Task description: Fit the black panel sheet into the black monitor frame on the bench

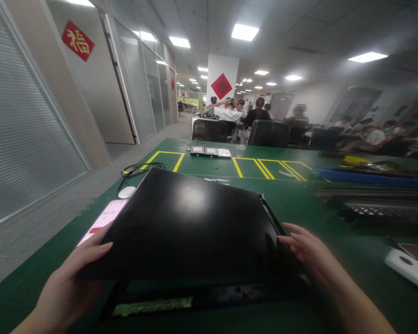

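Note:
A flat black screen panel (202, 227) lies tilted in front of me, its glossy face up and reflecting a ceiling light. My left hand (68, 278) grips its near left corner, thumb on top and fingers hidden underneath. Below and along its right side shows a black frame (237, 293), with a green circuit strip (153, 305) at the near edge. On the right, my right hand (308, 248) has its fingertips at the frame's side edge, fingers bent around it. Whether those fingers touch the panel too is hard to make out.
Left of the panel are a lit phone (106, 218), a white mouse (127, 192) and a black cable (142, 168). Hard drives (211, 151) and a clear cup (240, 150) stand at the far edge. Rightward lie a blue tray (369, 177) and a white device (409, 269).

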Tool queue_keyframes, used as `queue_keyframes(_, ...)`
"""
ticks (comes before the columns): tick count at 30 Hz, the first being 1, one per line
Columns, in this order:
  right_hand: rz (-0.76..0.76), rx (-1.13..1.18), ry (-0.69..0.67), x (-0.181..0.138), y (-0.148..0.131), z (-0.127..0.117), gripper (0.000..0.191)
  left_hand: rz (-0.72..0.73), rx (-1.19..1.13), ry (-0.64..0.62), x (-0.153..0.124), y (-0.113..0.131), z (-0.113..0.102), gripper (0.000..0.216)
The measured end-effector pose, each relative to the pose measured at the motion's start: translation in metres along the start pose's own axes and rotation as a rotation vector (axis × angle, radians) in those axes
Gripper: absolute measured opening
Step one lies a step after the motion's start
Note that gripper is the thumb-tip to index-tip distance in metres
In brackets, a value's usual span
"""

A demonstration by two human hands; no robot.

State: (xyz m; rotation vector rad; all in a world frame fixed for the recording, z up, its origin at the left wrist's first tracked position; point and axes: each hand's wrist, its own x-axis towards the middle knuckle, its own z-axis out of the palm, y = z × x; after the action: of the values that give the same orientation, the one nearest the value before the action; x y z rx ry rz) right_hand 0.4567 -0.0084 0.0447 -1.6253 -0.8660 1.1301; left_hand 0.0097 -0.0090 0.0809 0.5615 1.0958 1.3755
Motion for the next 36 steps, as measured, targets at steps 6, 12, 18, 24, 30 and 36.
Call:
queue_keyframes(6, -0.004, -0.111, 0.094, 0.005, 0.004, 0.001, 0.053, -0.05, 0.025, 0.003, -0.003, -0.004, 0.005, 0.062)
queue_keyframes(12, -0.005, -0.132, 0.076, 0.011, 0.012, -0.001, 0.044, -0.048, 0.022, 0.015, -0.006, -0.004, 0.01, 0.056)
queue_keyframes(18, 0.007, -0.146, 0.095, 0.008, 0.008, 0.0, 0.045, -0.032, 0.024, 0.018, -0.006, -0.005, 0.01, 0.067)
queue_keyframes(24, -0.005, -0.151, 0.12, 0.006, 0.006, 0.001, 0.047, -0.038, 0.036, 0.023, -0.009, -0.005, 0.015, 0.063)
queue_keyframes(30, 0.0, -0.178, 0.137, 0.003, 0.0, 0.003, 0.043, -0.048, 0.028, -0.027, -0.008, -0.006, 0.014, 0.066)
queue_keyframes(36, 0.012, -0.168, 0.126, 0.004, 0.001, 0.003, 0.043, -0.072, 0.04, -0.03, -0.006, -0.008, 0.012, 0.058)
